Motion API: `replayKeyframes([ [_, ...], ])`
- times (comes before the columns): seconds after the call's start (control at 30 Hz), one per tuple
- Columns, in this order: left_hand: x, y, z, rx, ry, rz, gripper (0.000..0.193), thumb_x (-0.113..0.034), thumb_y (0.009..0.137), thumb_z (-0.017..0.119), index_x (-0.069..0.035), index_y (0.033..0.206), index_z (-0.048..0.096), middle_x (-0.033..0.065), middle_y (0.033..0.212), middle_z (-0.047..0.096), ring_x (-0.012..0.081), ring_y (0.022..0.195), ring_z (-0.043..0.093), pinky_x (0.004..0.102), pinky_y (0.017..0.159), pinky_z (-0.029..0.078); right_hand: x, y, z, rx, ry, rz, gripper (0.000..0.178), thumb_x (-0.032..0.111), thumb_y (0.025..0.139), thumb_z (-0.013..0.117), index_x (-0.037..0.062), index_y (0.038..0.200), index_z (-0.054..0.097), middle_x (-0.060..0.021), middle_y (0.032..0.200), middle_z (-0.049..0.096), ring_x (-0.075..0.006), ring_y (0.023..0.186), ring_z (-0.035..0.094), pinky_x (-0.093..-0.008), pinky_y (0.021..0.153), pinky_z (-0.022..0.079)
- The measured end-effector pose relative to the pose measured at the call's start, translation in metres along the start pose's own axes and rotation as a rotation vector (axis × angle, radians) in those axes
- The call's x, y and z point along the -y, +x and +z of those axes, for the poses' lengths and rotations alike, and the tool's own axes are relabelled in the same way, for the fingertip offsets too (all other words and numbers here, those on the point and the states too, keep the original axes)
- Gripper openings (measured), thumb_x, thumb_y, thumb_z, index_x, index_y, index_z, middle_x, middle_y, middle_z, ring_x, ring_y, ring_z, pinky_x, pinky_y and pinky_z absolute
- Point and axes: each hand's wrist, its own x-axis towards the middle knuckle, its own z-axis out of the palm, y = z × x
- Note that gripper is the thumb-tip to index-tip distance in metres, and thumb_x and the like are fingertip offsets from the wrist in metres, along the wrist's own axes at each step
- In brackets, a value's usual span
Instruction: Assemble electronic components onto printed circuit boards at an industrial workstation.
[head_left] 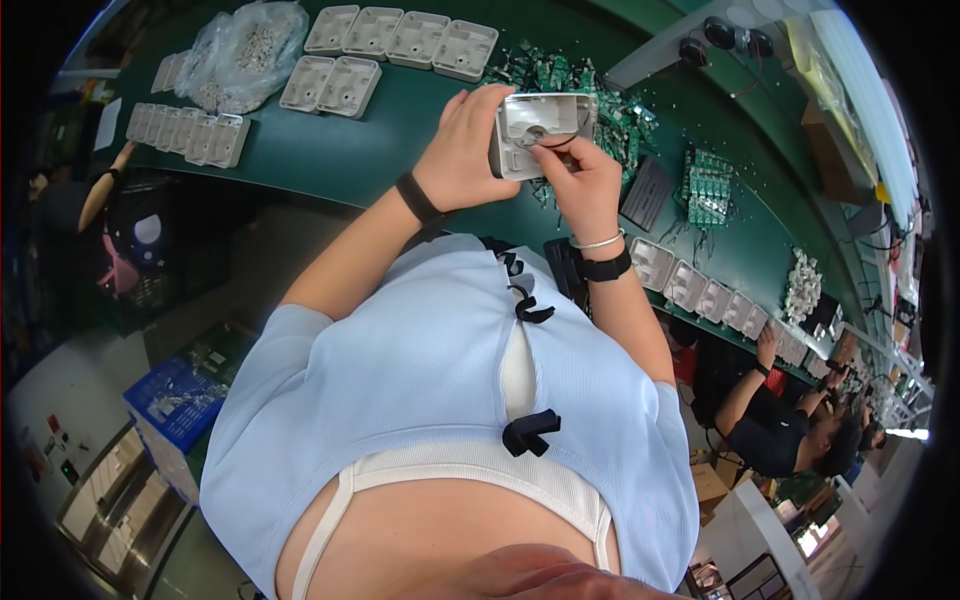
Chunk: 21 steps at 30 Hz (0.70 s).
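My left hand [462, 150] is closed around the left side of a white plastic housing [545, 117], an open box with moulded posts inside, and holds it up over the bench. At the housing's inner right, my right hand [587, 180] pinches a thin dark wire [562, 143] between thumb and forefinger. Where the wire ends inside the box is too small to make out. Just behind the housing lies a heap of green circuit boards [625, 125] with wires. Beside my right wrist is a dark grey flat block [649, 191].
White housings [410, 38] stand in rows at the back left; another row [685, 285] lines the right front edge. A clear bag [248, 48] of small white parts lies far left. Stacked circuit boards [708, 187] sit right. Co-workers [785, 430] sit along the bench. A blue crate [180, 395] stands lower left.
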Motion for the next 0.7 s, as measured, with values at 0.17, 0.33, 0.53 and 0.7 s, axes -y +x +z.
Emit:
replayKeyframes([
  [0.17,-0.009,-0.001,0.003,-0.013,-0.008,0.022,0.096,-0.018,0.062,0.083,-0.003,0.144,0.035,0.0208,0.136,0.05,0.0409,0.126,0.05,0.0478,0.11,0.039,0.007,-0.003,-0.002,-0.065,-0.146,-0.198,0.009,0.004,0.082,0.077,0.0017,0.09,0.075,-0.0094,0.081,0.072,-0.0185,0.07,0.068,-0.0289,0.064,0.054],
  [0.33,-0.016,-0.002,0.003,-0.025,-0.055,-0.003,0.096,-0.017,0.062,0.082,-0.003,0.145,0.035,0.0219,0.137,0.048,0.0419,0.126,0.051,0.0464,0.108,0.042,0.011,-0.005,-0.002,-0.099,-0.162,-0.234,0.009,0.003,0.081,0.077,0.0017,0.09,0.075,-0.0093,0.079,0.071,-0.0212,0.069,0.068,-0.0301,0.064,0.054],
  [0.53,-0.019,-0.005,0.005,0.019,-0.088,-0.029,0.101,-0.017,0.059,0.082,-0.003,0.145,0.032,0.0238,0.143,0.042,0.0436,0.132,0.045,0.0487,0.11,0.039,0.0,-0.008,0.001,-0.065,-0.197,-0.295,0.011,0.006,0.08,0.078,0.0041,0.09,0.076,-0.0099,0.078,0.07,-0.0241,0.069,0.067,-0.0331,0.063,0.053],
  [0.7,-0.023,-0.012,0.012,-0.011,-0.2,-0.122,0.101,-0.014,0.06,0.081,-0.007,0.146,0.03,0.0227,0.145,0.039,0.0443,0.123,0.053,0.0456,0.099,0.05,0.005,-0.009,0.001,-0.019,-0.376,-0.28,0.011,0.009,0.079,0.078,0.0054,0.09,0.076,-0.01,0.077,0.068,-0.0258,0.069,0.065,-0.0357,0.061,0.051],
])
